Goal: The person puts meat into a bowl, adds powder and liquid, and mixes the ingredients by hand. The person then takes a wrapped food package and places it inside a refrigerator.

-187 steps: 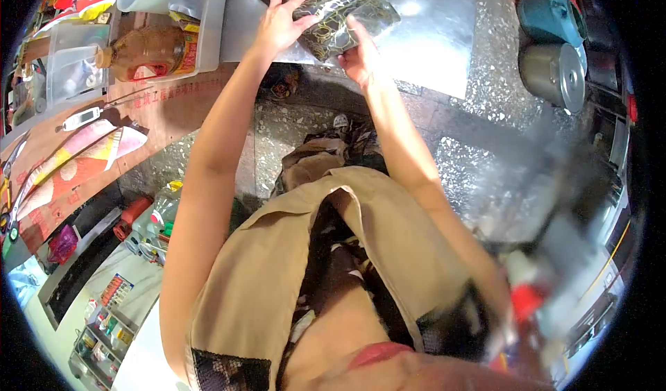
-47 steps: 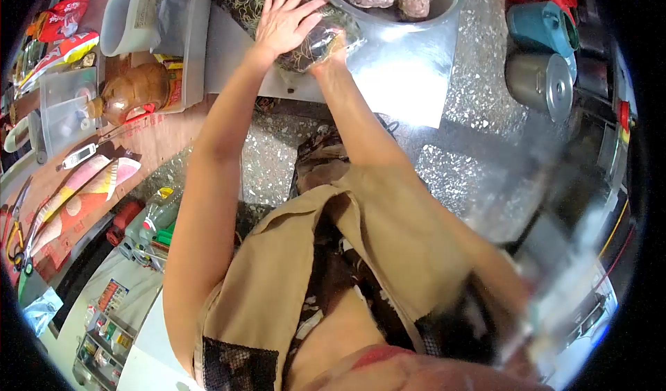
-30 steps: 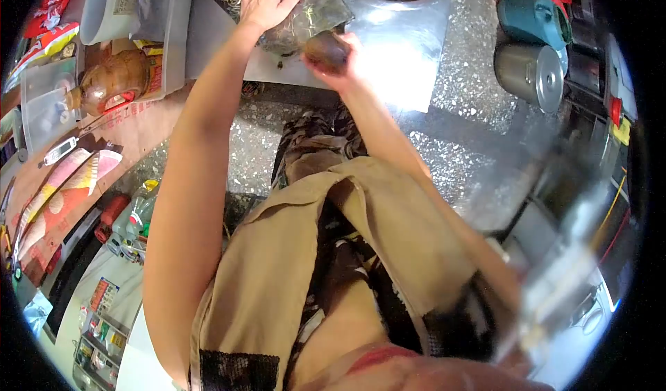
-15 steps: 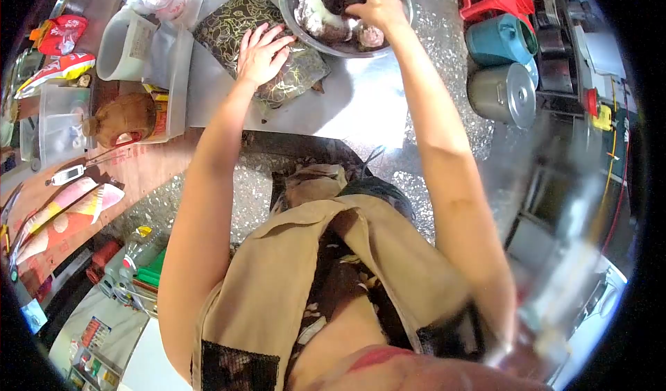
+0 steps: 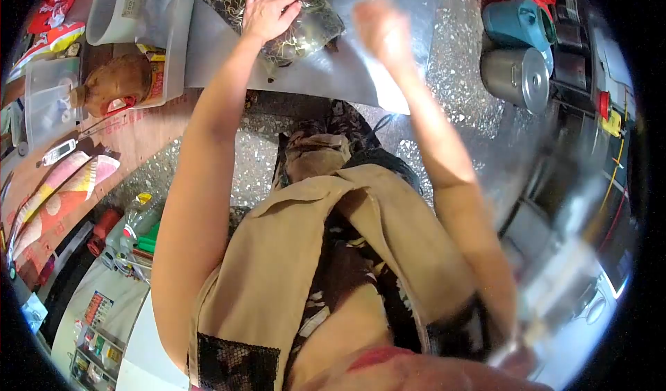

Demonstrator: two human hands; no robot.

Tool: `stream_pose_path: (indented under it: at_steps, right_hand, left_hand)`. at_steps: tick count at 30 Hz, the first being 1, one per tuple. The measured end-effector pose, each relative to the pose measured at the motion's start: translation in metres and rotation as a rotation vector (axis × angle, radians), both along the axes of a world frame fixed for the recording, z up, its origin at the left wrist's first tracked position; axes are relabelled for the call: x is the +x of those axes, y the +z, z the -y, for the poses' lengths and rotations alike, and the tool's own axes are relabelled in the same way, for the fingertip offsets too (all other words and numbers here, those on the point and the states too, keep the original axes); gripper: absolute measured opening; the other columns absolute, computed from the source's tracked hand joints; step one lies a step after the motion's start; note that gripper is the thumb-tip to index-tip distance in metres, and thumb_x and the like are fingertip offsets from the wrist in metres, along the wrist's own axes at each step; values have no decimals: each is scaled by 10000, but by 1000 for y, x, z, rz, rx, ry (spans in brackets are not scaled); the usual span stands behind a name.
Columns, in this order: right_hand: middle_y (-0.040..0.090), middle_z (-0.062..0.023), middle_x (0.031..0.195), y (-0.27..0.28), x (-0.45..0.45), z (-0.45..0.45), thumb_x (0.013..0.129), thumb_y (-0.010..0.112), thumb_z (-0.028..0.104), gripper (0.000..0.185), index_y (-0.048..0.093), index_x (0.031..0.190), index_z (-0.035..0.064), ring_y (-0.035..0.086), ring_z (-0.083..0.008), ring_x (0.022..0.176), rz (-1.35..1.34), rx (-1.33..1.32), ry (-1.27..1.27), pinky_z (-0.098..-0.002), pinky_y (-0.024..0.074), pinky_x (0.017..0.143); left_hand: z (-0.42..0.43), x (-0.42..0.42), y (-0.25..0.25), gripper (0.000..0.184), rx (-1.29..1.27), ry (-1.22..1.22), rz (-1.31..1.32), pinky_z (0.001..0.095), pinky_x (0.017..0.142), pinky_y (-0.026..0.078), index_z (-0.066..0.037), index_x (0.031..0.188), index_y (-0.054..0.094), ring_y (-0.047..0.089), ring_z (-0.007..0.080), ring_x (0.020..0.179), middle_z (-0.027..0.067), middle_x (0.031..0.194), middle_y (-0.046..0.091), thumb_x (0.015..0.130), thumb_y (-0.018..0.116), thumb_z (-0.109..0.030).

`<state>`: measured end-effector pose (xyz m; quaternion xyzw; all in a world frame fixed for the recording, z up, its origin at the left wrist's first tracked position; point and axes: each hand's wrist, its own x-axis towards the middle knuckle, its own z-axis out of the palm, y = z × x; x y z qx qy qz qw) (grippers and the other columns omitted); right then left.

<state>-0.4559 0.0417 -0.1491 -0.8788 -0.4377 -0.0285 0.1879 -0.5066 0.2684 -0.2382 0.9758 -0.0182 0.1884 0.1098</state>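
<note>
Metal tabletop (image 5: 350, 75): one patterned bag (image 5: 305, 34), long axis sloping down-right; left hand (image 5: 267, 13) splayed atop; right hand (image 5: 381, 31) blurred, fingers I can't tell.

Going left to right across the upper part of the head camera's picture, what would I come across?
Red packet, white plastic container, dark patterned bag with the left hand resting on it, blurred right hand, lidded metal pot.

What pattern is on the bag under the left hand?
Squiggly yellowish lines on a dark bag, seen in the head view.
</note>
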Motion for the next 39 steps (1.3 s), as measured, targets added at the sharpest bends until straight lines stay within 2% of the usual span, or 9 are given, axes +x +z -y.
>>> stream_pose_path:
  at_steps: [1, 4, 7, 16, 23, 29, 34, 36, 39]
  right_hand:
    - [610, -143, 944, -30, -37, -5, 696, 542, 41, 164, 591, 852, 24, 602, -275, 832, 104, -225, 36, -350, 495, 711]
    - [573, -141, 1023, -93, -75, -14, 720, 502, 64, 219, 578, 917, 2, 571, -268, 935, 146, 160, 287, -344, 483, 788]
    - [446, -218, 1223, -102, -72, -31, 786, 465, 88, 325, 500, 1067, -71, 421, -337, 1156, 180, 65, 160, -407, 321, 997]
    - [334, -255, 1305, -115, -50, -41, 786, 434, 73, 495, 333, 1246, -80, 345, -344, 1217, -2, -1, -255, -388, 281, 1021]
    - [467, -190, 1215, -109, -33, -54, 707, 618, 332, 687, 374, 1241, -24, 457, -307, 1129, -61, -24, -317, -394, 311, 982]
    - [571, -77, 1098, -88, -17, -80, 668, 582, 483, 577, 521, 1122, 132, 530, -213, 1039, -266, -331, -506, -347, 369, 883]
    - [587, -78, 1073, -84, -6, -83, 717, 545, 418, 438, 581, 1044, 129, 545, -194, 1023, -323, -355, -509, -332, 387, 854]
    - [600, -113, 1037, -64, -2, -73, 667, 563, 456, 496, 584, 1026, 113, 559, -277, 983, -635, -311, -397, -382, 429, 837]
    - [614, -172, 934, -112, 1, -50, 655, 592, 336, 432, 582, 997, 73, 580, -324, 866, -564, -134, -39, -366, 463, 782]
  left_hand:
    - [0, 0, 1, 307, -14, -3, -10, 428, 1053, 128, -351, 1151, 530, 303, 223, 1253, -66, 1315, 406, 862, 424, -355]
    - [-1, 0, 1, 304, -24, -3, -51, 420, 1056, 113, -350, 1149, 534, 298, 212, 1256, -76, 1322, 399, 870, 415, -361]
    - [-7, 3, -9, 298, -135, -12, -45, 415, 1062, 80, -349, 1133, 552, 281, 208, 1266, -79, 1328, 392, 876, 403, -376]
    - [-6, 1, -7, 315, -122, -19, -16, 427, 1058, 98, -332, 1122, 562, 294, 222, 1256, -49, 1310, 417, 827, 482, -406]
    - [-4, 0, -5, 342, -124, -48, -28, 447, 1054, 104, -327, 1134, 554, 291, 247, 1256, -28, 1319, 407, 807, 504, -415]
    - [1, -1, -1, 350, -179, -37, -31, 469, 1044, 108, -313, 1110, 572, 309, 258, 1243, -16, 1298, 432, 778, 533, -413]
    - [9, 1, 5, 344, -158, 28, -49, 483, 1040, 105, -316, 1109, 573, 286, 249, 1250, -24, 1300, 425, 776, 531, -391]
    - [12, 2, 8, 327, -118, 61, -61, 480, 1039, 110, -322, 1101, 577, 293, 244, 1246, -28, 1293, 430, 783, 523, -369]
    - [12, 1, 10, 310, -91, 55, -65, 471, 1038, 120, -325, 1089, 585, 315, 238, 1231, -35, 1278, 443, 788, 519, -350]
